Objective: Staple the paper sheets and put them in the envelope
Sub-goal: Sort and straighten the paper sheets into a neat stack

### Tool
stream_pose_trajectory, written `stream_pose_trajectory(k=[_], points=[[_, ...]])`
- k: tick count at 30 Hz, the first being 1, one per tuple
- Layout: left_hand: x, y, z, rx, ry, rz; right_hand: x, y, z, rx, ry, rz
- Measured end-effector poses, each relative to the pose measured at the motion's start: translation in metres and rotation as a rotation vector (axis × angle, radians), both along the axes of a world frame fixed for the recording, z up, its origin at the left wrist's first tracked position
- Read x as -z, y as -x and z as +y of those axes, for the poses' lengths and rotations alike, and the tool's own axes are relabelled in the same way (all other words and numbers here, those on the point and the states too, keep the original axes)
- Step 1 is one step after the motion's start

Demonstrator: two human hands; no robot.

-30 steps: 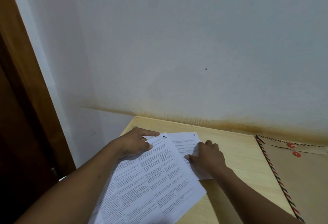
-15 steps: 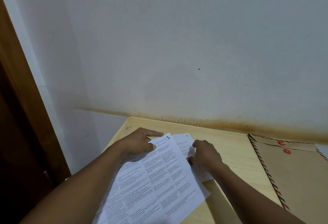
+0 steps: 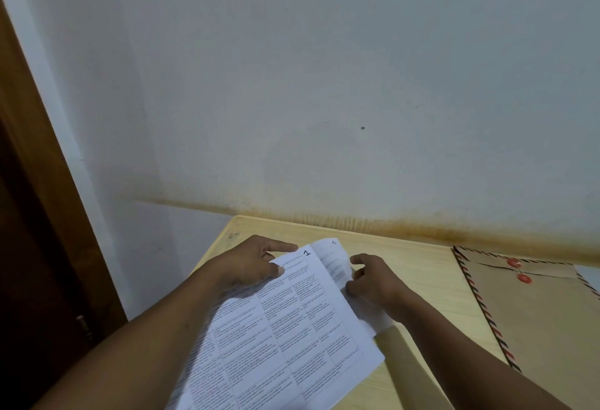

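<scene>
Pressing flat on the printed top sheet (image 3: pixel 285 328), the left hand (image 3: pixel 251 263) pins it to the pale wood table (image 3: pixel 422 266); the right hand (image 3: pixel 373 279) pinches a curling second sheet (image 3: pixel 331 257). One brown striped-edge envelope (image 3: pixel 545 318), two red buttons, lies far right.

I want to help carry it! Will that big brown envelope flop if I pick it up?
The envelope probably bends somewhat: it looks thin, lying flat on the table. It likely feels light, since nothing bulges inside. It shouldn't roll.

A pale wooden table (image 3: pixel 418 266) carries printed paper sheets (image 3: pixel 285 328) (overlapping, askew), well left of a brown envelope (image 3: pixel 545 318).
</scene>
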State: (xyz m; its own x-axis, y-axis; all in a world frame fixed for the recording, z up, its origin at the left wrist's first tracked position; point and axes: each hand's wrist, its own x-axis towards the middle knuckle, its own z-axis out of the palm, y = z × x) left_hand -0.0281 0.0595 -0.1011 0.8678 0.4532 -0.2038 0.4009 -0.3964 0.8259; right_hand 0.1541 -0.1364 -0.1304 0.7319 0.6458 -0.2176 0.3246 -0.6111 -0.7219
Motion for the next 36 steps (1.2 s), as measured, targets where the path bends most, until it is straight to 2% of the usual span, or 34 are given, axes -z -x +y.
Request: stream_pose_trajectory(k=[3,8,15,21,24,29,36], points=[[-0.005,0.0,-0.004,0.008,0.003,-0.026,0.0,0.0,0.0,0.016,-0.081,0.106],[-0.007,-0.002,-0.005,-0.003,-0.031,-0.059,0.004,0.0,0.003,0.048,-0.165,0.127],[-0.007,-0.004,-0.006,-0.027,-0.103,-0.089,-0.013,0.01,-0.005,-0.124,-0.245,0.225],[-0.007,-0.009,-0.014,-0.02,-0.176,-0.156,-0.022,0.009,-0.013,-0.103,-0.338,0.35],[-0.008,-0.012,-0.019,-0.032,-0.188,-0.174,-0.023,0.008,-0.014,-0.114,-0.374,0.345],[0.003,-0.02,-0.017,-0.065,-0.23,-0.175,-0.025,0.01,-0.017,-0.203,-0.405,0.232],[0.007,-0.03,-0.017,-0.105,-0.282,-0.205,-0.025,0.008,-0.021,-0.187,-0.44,0.205]])
